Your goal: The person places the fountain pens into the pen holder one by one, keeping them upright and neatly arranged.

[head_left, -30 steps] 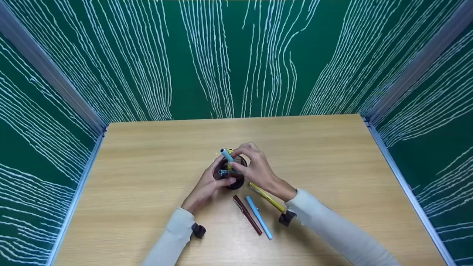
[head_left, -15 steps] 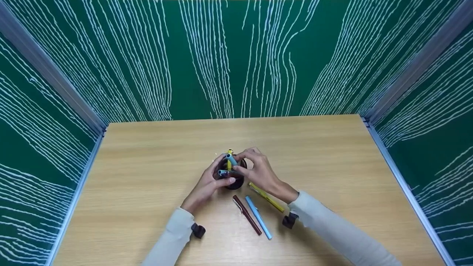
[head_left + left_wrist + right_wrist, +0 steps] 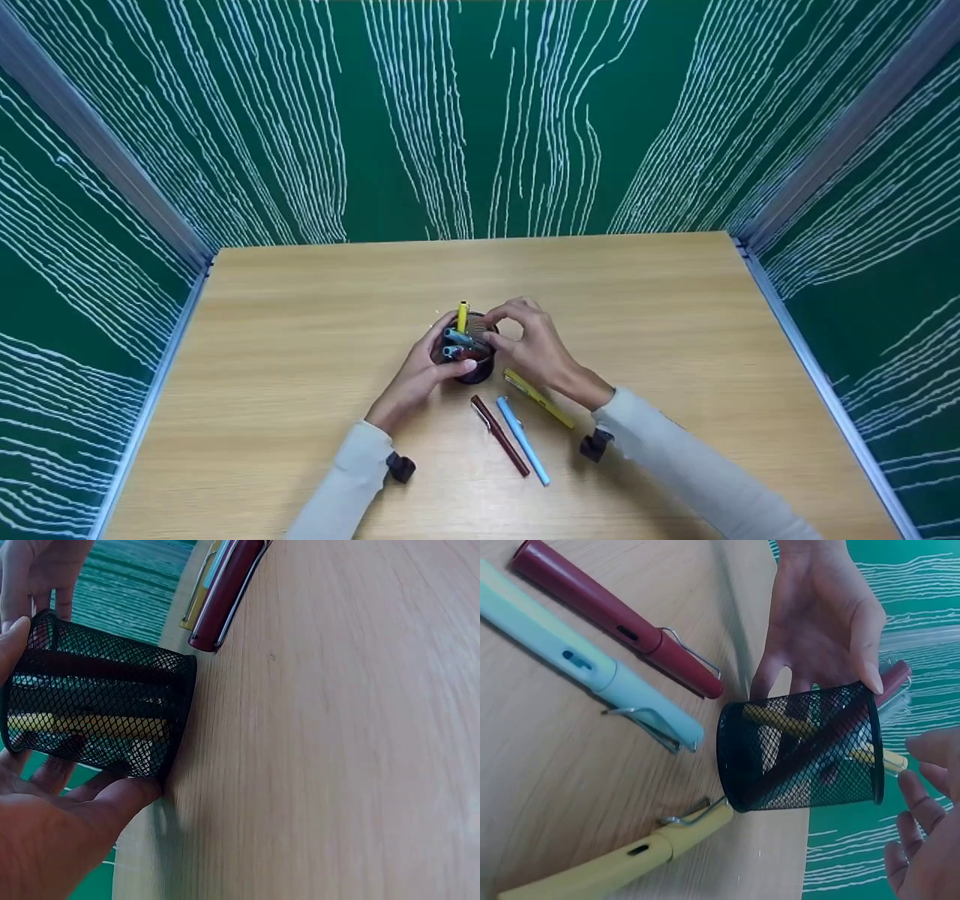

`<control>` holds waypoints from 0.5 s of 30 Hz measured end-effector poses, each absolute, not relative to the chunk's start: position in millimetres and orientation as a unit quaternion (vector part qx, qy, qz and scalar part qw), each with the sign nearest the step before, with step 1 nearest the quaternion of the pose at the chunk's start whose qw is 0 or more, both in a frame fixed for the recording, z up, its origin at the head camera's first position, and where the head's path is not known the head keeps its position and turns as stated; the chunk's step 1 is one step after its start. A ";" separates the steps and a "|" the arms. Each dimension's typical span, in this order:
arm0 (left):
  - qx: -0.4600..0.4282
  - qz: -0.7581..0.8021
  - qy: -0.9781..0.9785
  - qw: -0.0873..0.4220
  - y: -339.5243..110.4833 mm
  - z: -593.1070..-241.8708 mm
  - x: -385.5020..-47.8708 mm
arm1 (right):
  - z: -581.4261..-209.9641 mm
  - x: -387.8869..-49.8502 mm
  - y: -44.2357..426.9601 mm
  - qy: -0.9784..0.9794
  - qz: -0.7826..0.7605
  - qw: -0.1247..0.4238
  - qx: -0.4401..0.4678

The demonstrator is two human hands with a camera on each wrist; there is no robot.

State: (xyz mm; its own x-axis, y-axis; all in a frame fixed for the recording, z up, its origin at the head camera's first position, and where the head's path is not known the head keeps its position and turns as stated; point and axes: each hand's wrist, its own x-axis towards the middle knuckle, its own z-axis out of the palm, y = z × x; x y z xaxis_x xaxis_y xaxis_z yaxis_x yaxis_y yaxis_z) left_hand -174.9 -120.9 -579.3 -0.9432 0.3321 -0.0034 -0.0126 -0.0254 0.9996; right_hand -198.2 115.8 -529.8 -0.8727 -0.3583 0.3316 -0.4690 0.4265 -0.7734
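Observation:
A black mesh pen cup (image 3: 480,373) stands on the table, with my left hand (image 3: 411,381) gripping it round its left side, thumb near the rim. Inside lean a yellow pen (image 3: 462,315), a blue pen (image 3: 454,335) and a dark red pen (image 3: 897,681), their ends above the rim. My right hand (image 3: 538,351) is beside the cup's right rim, fingers loosely bent; in the right wrist view nothing shows between them. Whether those fingertips touch the rim cannot be told. The mesh partly veils the pens in the left wrist view.
In front of the cup lie a dark red pen (image 3: 500,436), a light blue pen (image 3: 523,441) and a second yellow pen (image 3: 538,399), close to the right forearm. Green chalk-lined boards (image 3: 405,120) border the wooden table (image 3: 300,322) at the back and sides.
The blue pen has gone from between my right fingers down into the cup and now leans left. My right hand has let go and drawn slightly right. The left hand keeps its grip.

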 end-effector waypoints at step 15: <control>0.111 0.722 0.672 0.121 -119.4 -582.3 -175.4 | -541.4 -180.4 145.7 -0.854 0.473 0.049 0.210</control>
